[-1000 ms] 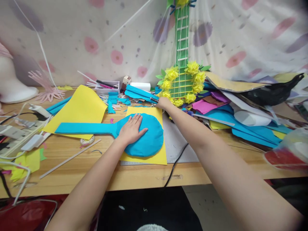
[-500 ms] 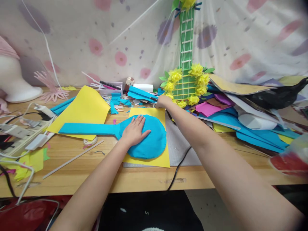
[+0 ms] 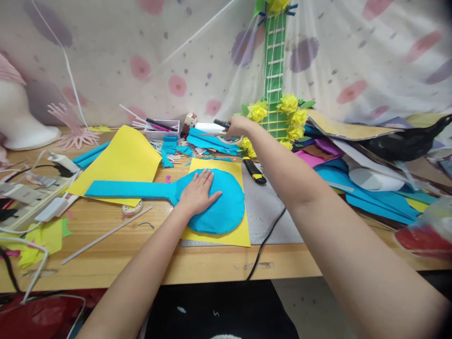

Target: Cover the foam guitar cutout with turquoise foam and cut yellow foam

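My left hand point(image 3: 198, 192) lies flat, fingers spread, on the round part of a blue paper-covered guitar shape point(image 3: 226, 207). The shape's long narrow neck points left. Under its round part is a yellow sheet point(image 3: 243, 238). My right hand point(image 3: 238, 126) reaches to the back of the table and is closed round a black pen point(image 3: 221, 123), whose end sticks out to the left. Scissors point(image 3: 213, 135) show just below that hand; whether it touches them I cannot tell. Blue paper scraps point(image 3: 197, 141) lie behind the shape.
A black and yellow utility knife point(image 3: 254, 172) lies on a grey cutting mat point(image 3: 268, 207), crossed by a black cable point(image 3: 266, 238). A green guitar with yellow flowers point(image 3: 274, 61) stands behind. Paper is piled right; a power strip point(image 3: 38, 202) is left. A second yellow sheet point(image 3: 123, 155) lies under the neck.
My right hand has risen from the scraps at the back with the black pen in it. The utility knife shows more fully. My left hand stays on the blue shape.
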Tool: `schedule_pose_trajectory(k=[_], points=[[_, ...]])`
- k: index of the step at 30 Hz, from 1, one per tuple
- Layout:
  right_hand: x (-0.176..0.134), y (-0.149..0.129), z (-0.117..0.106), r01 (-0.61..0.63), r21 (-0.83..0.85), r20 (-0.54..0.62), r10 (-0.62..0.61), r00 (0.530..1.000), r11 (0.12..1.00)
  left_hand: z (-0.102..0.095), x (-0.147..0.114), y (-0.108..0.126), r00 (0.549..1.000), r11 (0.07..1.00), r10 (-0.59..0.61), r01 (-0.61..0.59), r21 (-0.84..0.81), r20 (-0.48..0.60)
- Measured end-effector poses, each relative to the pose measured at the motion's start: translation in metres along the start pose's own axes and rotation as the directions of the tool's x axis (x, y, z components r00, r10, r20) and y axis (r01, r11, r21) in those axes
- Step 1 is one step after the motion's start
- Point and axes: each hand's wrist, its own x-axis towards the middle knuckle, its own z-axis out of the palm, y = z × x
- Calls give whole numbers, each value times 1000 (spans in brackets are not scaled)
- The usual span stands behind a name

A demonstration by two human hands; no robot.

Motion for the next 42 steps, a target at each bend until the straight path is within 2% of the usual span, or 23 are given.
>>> schedule_pose_trajectory(k=[4, 7, 10, 13, 17, 19, 21, 23, 25, 31, 35, 42], points=[[18, -10, 61, -2, -30, -201, -4, 980, 1000, 0, -1, 1, 1000, 1000, 3, -3, 2, -15], [25, -10, 98, -14, 3, -224, 14, 975, 1000, 0, -1, 1, 1000, 1000, 7, -7, 11, -14], [29, -4, 115, -27, 15, -246, 29, 969, 1000, -1, -2, 2, 1000, 1000, 1, -1, 16, -11], [30, 1, 113, -33, 27, -256, 39, 966, 999, -2, -2, 3, 1000, 1000, -9, 9, 12, 0], [24, -2, 99, -36, 107, -276, 65, 959, 994, -2, -1, 3, 1000, 1000, -13, 13, -3, 15], [16, -6, 92, 4, 149, -173, 22, 985, 989, -2, -1, 2, 1000, 1000, -6, 6, -9, 16], [7, -9, 87, 22, 190, 28, -27, 999, 982, -2, -1, 2, 1000, 1000, -2, 2, -7, 16], [-2, -10, 87, 3, 228, 191, -48, 980, 974, -3, 0, 2, 1000, 1000, -4, 4, 1, 19], [-8, -9, 88, -11, 257, 247, -55, 968, 966, -3, 0, 2, 1000, 1000, -9, 9, 10, 30], [-6, -11, 91, 62, 187, 213, -103, 972, 980, -3, 0, 2, 999, 1000, -4, 3, 20, 43], [2, -14, 94, 164, 86, 97, -172, 980, 983, -6, 3, -1, 998, 1000, -19, 18, 16, 60], [10, -27, 98, 100, 172, -52, -92, 994, 980, -8, 24, -19, 995, 997, -67, 64, 47, 69]])
